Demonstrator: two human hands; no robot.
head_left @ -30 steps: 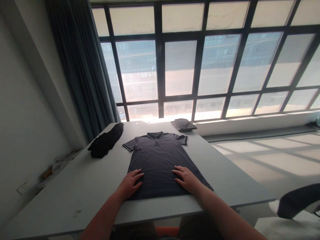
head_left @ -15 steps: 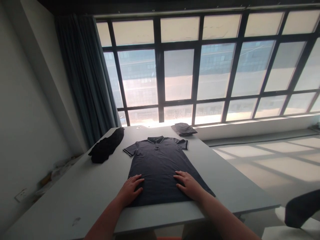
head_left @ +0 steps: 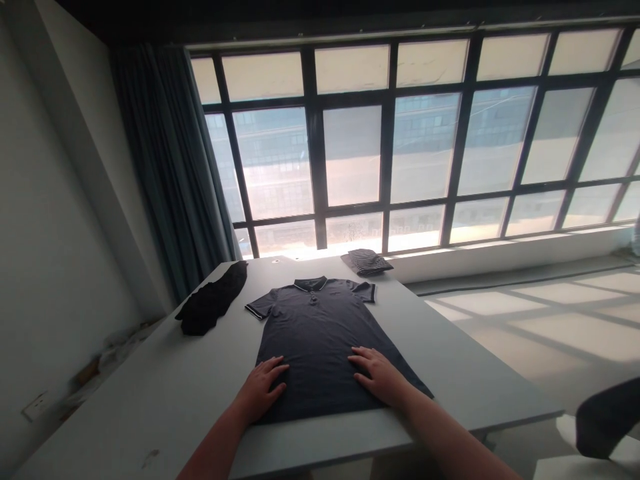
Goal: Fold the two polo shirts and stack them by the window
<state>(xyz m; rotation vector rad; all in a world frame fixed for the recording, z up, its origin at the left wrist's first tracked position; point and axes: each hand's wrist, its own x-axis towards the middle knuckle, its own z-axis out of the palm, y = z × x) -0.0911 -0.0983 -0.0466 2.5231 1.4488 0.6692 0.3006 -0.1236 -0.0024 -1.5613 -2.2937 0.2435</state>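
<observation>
A dark grey polo shirt lies spread face up on the white table, its collar toward the window and its hem toward me. Both short sleeves stick out to the sides, with pale trim at the cuffs. On the lower left part of the shirt rests my left hand, palm down with fingers stretched out. My right hand lies flat on the lower right part, fingers spread. Neither hand grips the fabric.
A crumpled black garment lies on the table's left side. At the far edge sits a folded striped garment. Beyond are a large window and a dark curtain. A dark object stands at lower right.
The view has tilted up slightly, so the table and shirt sit a little lower. Both hands stay on the shirt in nearly the same places.
</observation>
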